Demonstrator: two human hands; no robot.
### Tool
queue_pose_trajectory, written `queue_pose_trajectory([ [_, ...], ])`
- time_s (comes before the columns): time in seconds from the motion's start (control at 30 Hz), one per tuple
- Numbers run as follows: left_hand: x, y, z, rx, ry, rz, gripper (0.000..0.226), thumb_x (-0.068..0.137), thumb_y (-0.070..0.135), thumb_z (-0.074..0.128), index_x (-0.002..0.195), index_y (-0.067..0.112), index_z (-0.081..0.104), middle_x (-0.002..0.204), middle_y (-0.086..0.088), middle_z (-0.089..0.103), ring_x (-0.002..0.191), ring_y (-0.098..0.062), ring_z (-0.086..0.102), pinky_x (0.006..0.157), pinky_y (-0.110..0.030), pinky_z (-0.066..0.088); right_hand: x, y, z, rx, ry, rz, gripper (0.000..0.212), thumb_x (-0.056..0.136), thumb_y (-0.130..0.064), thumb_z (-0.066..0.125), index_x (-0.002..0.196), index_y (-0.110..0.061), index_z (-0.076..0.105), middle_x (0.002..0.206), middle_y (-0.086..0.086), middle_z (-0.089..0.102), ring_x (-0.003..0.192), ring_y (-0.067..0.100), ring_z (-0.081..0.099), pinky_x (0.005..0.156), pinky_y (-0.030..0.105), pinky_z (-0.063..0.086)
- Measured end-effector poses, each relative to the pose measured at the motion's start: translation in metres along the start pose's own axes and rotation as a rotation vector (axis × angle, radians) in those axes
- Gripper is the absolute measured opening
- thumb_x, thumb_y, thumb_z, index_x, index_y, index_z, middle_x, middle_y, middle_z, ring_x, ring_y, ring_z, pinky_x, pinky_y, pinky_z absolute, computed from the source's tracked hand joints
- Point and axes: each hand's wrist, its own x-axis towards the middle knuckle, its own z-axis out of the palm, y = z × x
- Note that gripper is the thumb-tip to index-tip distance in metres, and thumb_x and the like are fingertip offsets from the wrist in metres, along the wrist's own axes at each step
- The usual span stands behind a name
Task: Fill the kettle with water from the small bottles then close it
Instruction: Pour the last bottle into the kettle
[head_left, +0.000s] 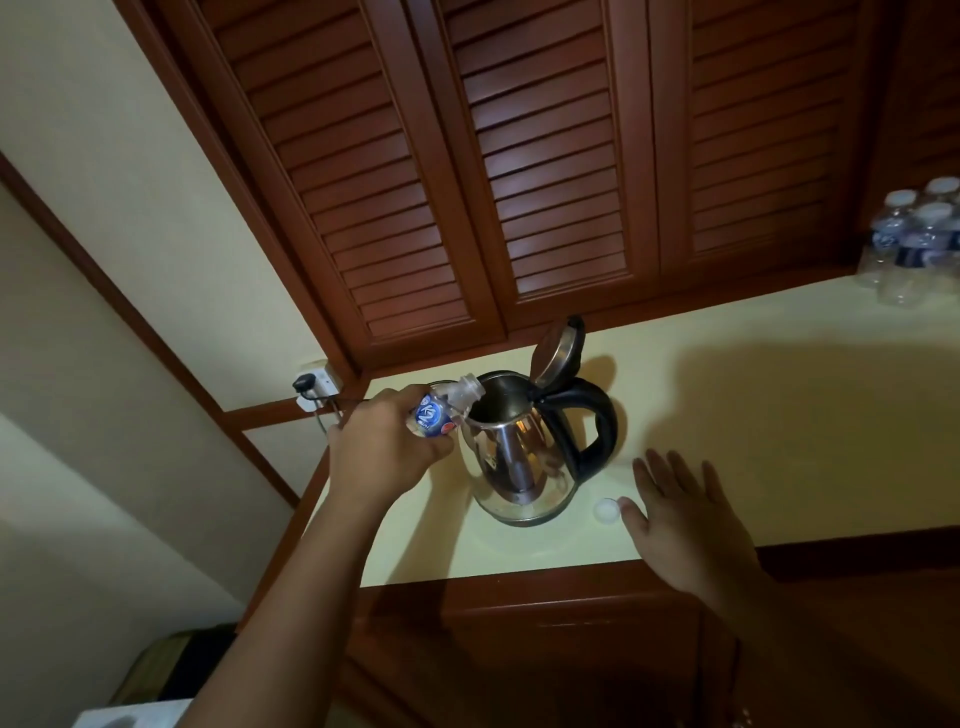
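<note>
- Middle left of the frame: plug (303, 384) in a wall socket (326, 381), cord (324, 415) dropping behind the left hand. Close enough to catch a splash from the kettle's left side.
- Left of centre: left hand (387, 449) wrapped round a small bottle (441, 413), tipped nearly flat, open neck right at the kettle's rim. No stream visible; hard to tell whether anything is flowing.
- Centre: kettle (519, 462) upright on the counter (779, 395), lid (558, 356) hinged up, black handle (597, 426) toward the right. Filling probably under way, closing not yet done.
- Main risk: neck at the rim rather than well inside, so a chance of water running down the steel wall, across the counter and toward the socket. Also a chance of nudging the kettle by bumping the rim.
- Just right of the kettle: white cap (607, 511) loose on the counter near the front edge, easy to sweep off.
- Lower right: right hand (685, 512) spread flat, holding nothing, thumb just beside the cap.
- Right half: room to move along the counter; front edge close below the kettle.
- Upper right corner: more bottles (914, 234), capped, well apart from the kettle.
</note>
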Motion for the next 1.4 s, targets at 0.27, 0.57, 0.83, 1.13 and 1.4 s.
queue_pose_trajectory([
  [0.27,0.005,0.01,-0.01,0.302,0.031,0.045,0.057,0.081,0.045,0.079,0.135,0.039,0.061,0.128,0.007,0.066,0.122,-0.027,0.054,0.096,-0.055,0.041,-0.002,0.001,-0.003,-0.008,-0.014,0.002,0.076,0.097,-0.061,0.006,0.159,-0.018,0.018,0.168,0.007,0.013,0.155,0.028,0.007,0.125,0.053,0.003],
  [0.57,0.004,0.015,-0.012,0.324,0.057,0.055,0.059,0.081,0.038,0.08,0.136,0.039,0.061,0.129,0.006,0.064,0.123,-0.027,0.052,0.094,-0.054,0.041,-0.002,0.002,-0.008,0.045,-0.035,0.004,0.07,0.102,-0.058,0.009,0.16,-0.019,0.013,0.169,0.004,0.006,0.156,0.024,0.0,0.125,0.051,-0.001],
  [0.83,0.006,0.019,-0.013,0.37,0.098,0.11,0.054,0.082,0.031,0.079,0.133,0.037,0.063,0.126,0.003,0.064,0.121,-0.028,0.052,0.098,-0.056,0.042,-0.002,0.002,-0.009,0.045,-0.042,0.004,0.07,0.102,-0.058,0.01,0.16,-0.019,0.013,0.169,0.004,0.006,0.156,0.025,0.0,0.125,0.051,-0.001],
  [1.13,0.013,0.021,-0.01,0.431,0.134,0.151,0.06,0.081,0.029,0.081,0.137,0.037,0.06,0.128,0.001,0.063,0.122,-0.029,0.052,0.105,-0.06,0.04,-0.002,0.002,-0.008,0.044,-0.054,0.008,0.07,0.101,-0.058,0.01,0.16,-0.02,0.011,0.169,0.003,0.003,0.156,0.023,-0.003,0.125,0.051,-0.003],
  [1.4,0.018,0.027,-0.01,0.477,0.147,0.197,0.062,0.082,0.02,0.08,0.138,0.035,0.061,0.128,-0.004,0.062,0.128,-0.032,0.049,0.112,-0.062,0.032,-0.002,0.002,-0.009,0.063,-0.061,0.012,0.07,0.102,-0.058,0.011,0.161,-0.02,0.01,0.169,0.002,0.002,0.156,0.023,-0.004,0.125,0.05,-0.004],
])
